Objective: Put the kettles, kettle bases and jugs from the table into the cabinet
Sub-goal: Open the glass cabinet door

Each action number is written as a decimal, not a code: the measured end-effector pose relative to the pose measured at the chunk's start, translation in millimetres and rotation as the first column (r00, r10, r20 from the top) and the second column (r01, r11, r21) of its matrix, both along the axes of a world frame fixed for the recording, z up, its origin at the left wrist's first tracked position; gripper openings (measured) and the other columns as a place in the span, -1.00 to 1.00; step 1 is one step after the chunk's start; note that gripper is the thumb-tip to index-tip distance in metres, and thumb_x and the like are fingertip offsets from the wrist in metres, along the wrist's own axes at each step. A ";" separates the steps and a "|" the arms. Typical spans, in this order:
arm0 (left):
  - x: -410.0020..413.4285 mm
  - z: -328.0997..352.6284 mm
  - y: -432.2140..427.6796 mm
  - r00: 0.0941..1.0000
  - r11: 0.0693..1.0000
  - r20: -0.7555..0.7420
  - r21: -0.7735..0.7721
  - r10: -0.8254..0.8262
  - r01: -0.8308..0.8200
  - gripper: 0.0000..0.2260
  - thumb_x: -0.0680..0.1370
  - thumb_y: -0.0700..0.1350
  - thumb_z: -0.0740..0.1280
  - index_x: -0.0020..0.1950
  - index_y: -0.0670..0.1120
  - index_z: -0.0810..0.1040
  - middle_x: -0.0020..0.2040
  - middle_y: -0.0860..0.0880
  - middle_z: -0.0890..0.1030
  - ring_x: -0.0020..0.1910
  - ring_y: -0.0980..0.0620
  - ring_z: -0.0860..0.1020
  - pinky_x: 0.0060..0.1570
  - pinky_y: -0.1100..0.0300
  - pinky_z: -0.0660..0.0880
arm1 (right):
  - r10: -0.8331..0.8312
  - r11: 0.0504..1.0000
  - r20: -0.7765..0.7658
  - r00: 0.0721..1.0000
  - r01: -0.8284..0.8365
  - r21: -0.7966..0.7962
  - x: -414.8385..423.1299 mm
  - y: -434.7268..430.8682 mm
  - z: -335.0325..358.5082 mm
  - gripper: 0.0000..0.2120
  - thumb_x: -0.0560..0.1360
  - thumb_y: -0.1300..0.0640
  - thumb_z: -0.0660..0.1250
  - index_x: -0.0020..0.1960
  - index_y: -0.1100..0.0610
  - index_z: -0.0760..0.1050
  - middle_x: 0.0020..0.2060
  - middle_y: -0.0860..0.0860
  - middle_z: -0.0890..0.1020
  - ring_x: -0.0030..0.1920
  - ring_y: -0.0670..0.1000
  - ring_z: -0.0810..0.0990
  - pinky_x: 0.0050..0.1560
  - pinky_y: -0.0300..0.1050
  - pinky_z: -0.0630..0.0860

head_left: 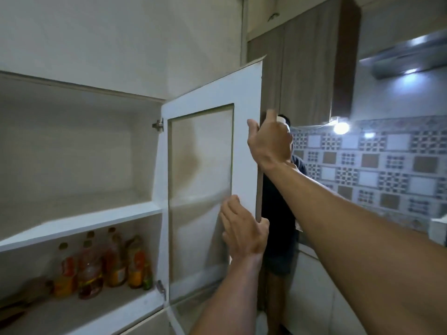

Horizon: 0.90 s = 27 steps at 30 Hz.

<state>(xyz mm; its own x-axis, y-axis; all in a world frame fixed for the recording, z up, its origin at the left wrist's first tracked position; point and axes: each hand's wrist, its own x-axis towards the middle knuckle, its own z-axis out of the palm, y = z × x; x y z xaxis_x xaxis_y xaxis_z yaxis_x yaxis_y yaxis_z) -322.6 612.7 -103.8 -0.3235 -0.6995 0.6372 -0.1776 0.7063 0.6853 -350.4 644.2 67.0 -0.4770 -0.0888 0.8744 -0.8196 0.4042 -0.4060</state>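
A white wall cabinet (79,215) stands open on the left. Its door (244,122), white-framed with a frosted pane, is swung out toward me. My right hand (269,141) grips the door's free edge high up, thumb on the inner face. My left hand (244,232) holds the same edge lower down, fingers wrapped around it. The upper shelf is bare. No kettle, kettle base or jug is in view.
Several oil and sauce bottles (101,267) crowd the lower shelf. A person in dark clothes (280,213) stands just behind the door. Brown wall cabinets (304,68), a range hood (408,56) and a patterned tile wall (377,170) fill the right.
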 end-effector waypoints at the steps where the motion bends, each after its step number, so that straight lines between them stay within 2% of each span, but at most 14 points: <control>1: -21.1 2.3 6.3 0.999 0.997 0.040 0.070 0.008 -0.011 -0.22 0.31 0.08 0.53 0.40 -0.08 0.22 0.32 -0.07 0.38 0.27 -0.09 0.41 0.10 0.05 0.53 | 0.011 1.000 0.057 0.998 -0.012 0.007 -19.3 5.6 -5.2 -0.61 0.63 -0.04 0.21 0.29 0.24 0.38 0.11 0.22 0.59 0.11 0.26 0.58 -0.04 0.05 0.44; 3: -62.9 6.2 15.2 0.994 0.983 0.106 0.183 0.015 -0.034 -0.13 0.30 0.09 0.54 0.44 -0.12 0.15 0.37 -0.12 0.35 0.30 -0.14 0.36 0.15 0.03 0.50 | 0.013 1.000 0.168 0.986 -0.015 0.008 -57.3 15.3 -11.3 -0.60 0.63 -0.04 0.22 0.32 0.22 0.37 0.11 0.20 0.61 0.14 0.25 0.57 0.01 0.08 0.44; 6: -119.7 10.2 19.4 0.982 0.966 0.185 0.241 0.046 -0.091 -0.09 0.26 0.13 0.55 0.42 -0.18 0.17 0.33 -0.17 0.35 0.26 -0.16 0.35 0.17 0.06 0.48 | 0.042 0.999 0.264 0.964 -0.043 -0.005 -106.9 24.3 -10.3 -0.64 0.63 0.03 0.25 0.35 0.18 0.38 0.09 0.13 0.62 0.12 0.18 0.57 -0.08 -0.01 0.35; 8: -150.7 9.3 20.3 0.976 0.966 0.205 0.230 0.068 -0.115 -0.11 0.23 0.17 0.56 0.36 -0.20 0.22 0.29 -0.19 0.35 0.21 -0.16 0.37 0.18 0.05 0.47 | 0.063 0.998 0.296 0.953 -0.063 -0.010 -136.2 27.3 -8.8 -0.64 0.63 0.11 0.26 0.39 0.16 0.37 0.11 0.04 0.63 0.14 0.14 0.56 -0.06 -0.04 0.33; 10: -172.7 6.5 21.6 0.970 0.970 0.223 0.195 0.097 -0.142 -0.11 0.22 0.22 0.57 0.32 -0.21 0.24 0.25 -0.19 0.36 0.17 -0.15 0.40 0.20 0.06 0.45 | 0.076 0.997 0.318 0.945 -0.071 -0.027 -159.6 28.5 -7.8 -0.65 0.62 0.11 0.27 0.38 0.15 0.38 0.11 0.05 0.62 0.15 0.15 0.55 -0.05 -0.02 0.34; 15: -198.6 7.6 25.9 0.942 0.973 0.293 0.114 0.160 -0.201 -0.13 0.25 0.31 0.51 0.27 -0.23 0.27 0.19 -0.20 0.38 0.12 -0.14 0.44 0.18 0.08 0.44 | 0.091 0.996 0.347 0.933 -0.090 -0.019 -193.2 26.9 -7.2 -0.75 0.63 0.08 0.27 0.22 0.20 0.46 0.06 0.10 0.65 0.11 0.17 0.59 -0.10 -0.03 0.38; 20: -193.3 9.8 25.5 0.957 0.976 0.273 0.165 0.093 -0.142 -0.11 0.21 0.33 0.52 0.27 -0.18 0.26 0.21 -0.17 0.37 0.17 -0.13 0.44 0.03 0.08 0.52 | 0.079 0.996 0.323 0.943 -0.086 0.008 -195.0 28.1 -6.4 -0.69 0.62 0.13 0.29 0.29 0.26 0.43 0.11 0.11 0.65 0.16 0.18 0.60 -0.04 0.00 0.43; 22: -181.5 9.3 19.6 0.965 0.983 0.263 0.177 0.001 -0.049 -0.10 0.22 0.33 0.52 0.30 -0.17 0.25 0.24 -0.15 0.35 0.21 -0.14 0.43 0.05 0.06 0.51 | 0.035 0.999 0.249 0.968 -0.044 0.030 -185.5 29.1 -6.2 -0.58 0.58 0.16 0.34 0.38 0.23 0.34 0.22 0.16 0.58 0.23 0.21 0.55 0.14 0.09 0.47; 23: -173.1 8.3 14.9 0.964 0.985 0.260 0.173 -0.054 0.009 -0.10 0.24 0.32 0.52 0.34 -0.17 0.24 0.26 -0.15 0.34 0.24 -0.15 0.41 0.09 0.05 0.49 | -0.032 0.998 0.150 0.988 0.024 0.054 -180.3 28.9 -6.7 -0.52 0.54 0.19 0.38 0.40 0.21 0.31 0.27 0.16 0.52 0.26 0.23 0.51 0.22 0.17 0.46; 25: -148.5 7.8 3.8 0.959 0.987 0.256 0.138 -0.119 0.086 -0.13 0.32 0.27 0.49 0.41 -0.16 0.21 0.33 -0.16 0.32 0.32 -0.16 0.37 0.17 0.02 0.45 | -0.140 0.986 -0.075 0.987 0.147 0.085 -163.7 26.1 -9.1 -0.48 0.49 0.22 0.38 0.41 0.16 0.32 0.30 0.15 0.47 0.28 0.23 0.45 0.24 0.22 0.44; 27: -115.2 9.5 -11.4 0.966 0.991 0.234 0.108 -0.108 0.085 -0.23 0.44 0.19 0.43 0.46 -0.18 0.18 0.39 -0.18 0.29 0.37 -0.18 0.33 0.25 0.01 0.39 | -0.051 0.987 -0.176 0.983 0.077 0.141 -136.9 17.4 -12.5 -0.54 0.51 0.24 0.30 0.39 0.14 0.36 0.28 0.13 0.48 0.27 0.20 0.44 0.20 0.16 0.45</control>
